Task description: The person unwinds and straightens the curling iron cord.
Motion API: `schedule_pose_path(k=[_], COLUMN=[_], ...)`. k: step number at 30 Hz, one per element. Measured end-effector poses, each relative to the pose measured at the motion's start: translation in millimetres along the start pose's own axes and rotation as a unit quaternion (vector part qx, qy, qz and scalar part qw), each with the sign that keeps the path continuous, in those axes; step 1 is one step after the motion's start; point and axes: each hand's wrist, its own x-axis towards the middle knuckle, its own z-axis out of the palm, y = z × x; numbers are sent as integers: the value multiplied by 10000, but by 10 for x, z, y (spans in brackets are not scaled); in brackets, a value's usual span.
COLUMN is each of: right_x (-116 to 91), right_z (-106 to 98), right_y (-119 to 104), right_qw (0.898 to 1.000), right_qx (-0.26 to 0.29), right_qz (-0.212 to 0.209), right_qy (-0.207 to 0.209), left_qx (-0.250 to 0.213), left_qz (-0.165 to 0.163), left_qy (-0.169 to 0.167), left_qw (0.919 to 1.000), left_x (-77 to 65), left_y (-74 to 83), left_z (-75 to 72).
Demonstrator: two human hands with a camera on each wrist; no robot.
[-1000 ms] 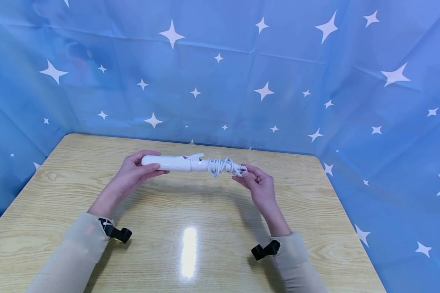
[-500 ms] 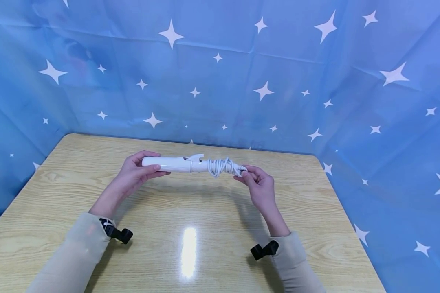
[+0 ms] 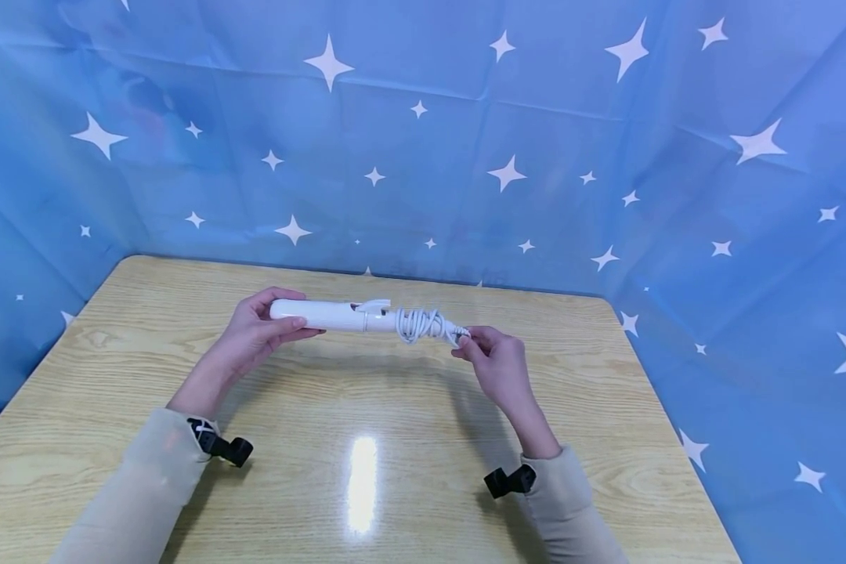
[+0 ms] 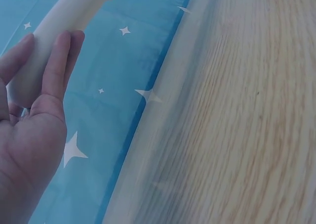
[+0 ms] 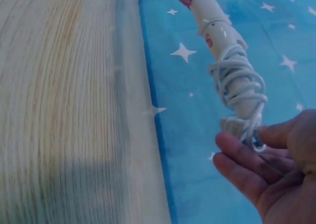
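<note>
A white curling iron (image 3: 334,316) is held level above the table, running left to right between both hands in the head view. Its thumb lever (image 3: 375,305) sticks up near the middle, and its white cord (image 3: 421,325) is wound in loops round the handle. My left hand (image 3: 254,333) grips the rounded barrel end, thumb on the near side. At the cord end, my right hand (image 3: 500,364) pinches the handle's tip and cord between thumb and fingers. The right wrist view shows the pinched cord end (image 5: 242,130) close up; the plug cannot be made out clearly.
The wooden table (image 3: 310,486) lies beneath both arms, with a bright light reflection near its front. Behind and beside it hangs a blue curtain (image 3: 423,141) with white stars. A small black camera is strapped to each wrist.
My right hand has shifted slightly down and left, tipping the cord end of the curling iron a little lower. My left hand has hardly moved and keeps its grip.
</note>
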Motion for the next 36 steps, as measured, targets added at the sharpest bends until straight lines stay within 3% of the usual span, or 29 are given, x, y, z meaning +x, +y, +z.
schedule_pose_path(k=[6, 20, 29, 33, 36], right_x=[-13, -12, -26, -32, -30], right_z=[-18, -42, -87, -91, -74], right_y=[-29, -14, 21, 41, 55], right_qw=[9998, 9953, 9908, 9897, 9895], right_qx=[49, 700, 466, 261, 403], right_qz=[142, -446, -717, -726, -693], right_qy=[-89, 507, 1048, 1206, 1199], left_qx=[-11, -704, -1277, -1311, -1286], left_qz=[-98, 251, 469, 540, 482], left_qy=[7, -255, -144, -140, -166], left_qw=[10000, 9969, 9906, 9898, 9904], left_x=[-1, -21, -51, -54, -63], left_y=[0, 2, 0, 10, 13], left_z=[-15, -7, -35, -41, -43])
